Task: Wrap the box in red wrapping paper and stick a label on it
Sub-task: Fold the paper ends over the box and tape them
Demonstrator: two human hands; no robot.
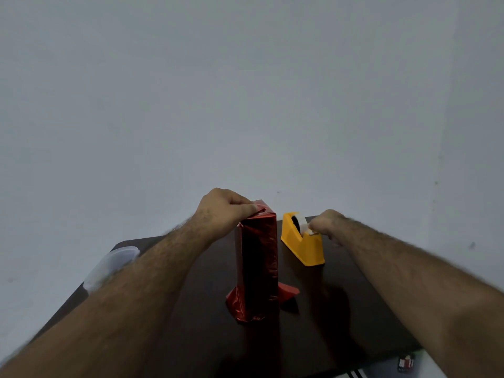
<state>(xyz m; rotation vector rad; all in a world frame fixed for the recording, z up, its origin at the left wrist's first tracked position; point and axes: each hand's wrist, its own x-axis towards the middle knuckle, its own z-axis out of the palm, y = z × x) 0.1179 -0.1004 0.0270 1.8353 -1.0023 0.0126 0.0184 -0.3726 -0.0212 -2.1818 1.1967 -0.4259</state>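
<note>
A tall box [257, 257] covered in shiny red wrapping paper stands upright on the dark table [191, 336]. Loose red paper flares out at its base on both sides. My left hand [226, 211] rests on the box's top end, fingers pressing the folded paper flaps down. To the right stands a yellow tape dispenser [301, 245] with a roll of tape. My right hand [326, 223] is at the dispenser's cutter end, fingers pinched on the tape end there. No label is in view.
A translucent white plastic lid or container [109, 266] lies at the table's left edge, partly behind my left forearm. A small dark object [406, 362] lies off the table at the bottom right. A plain grey wall rises behind the table.
</note>
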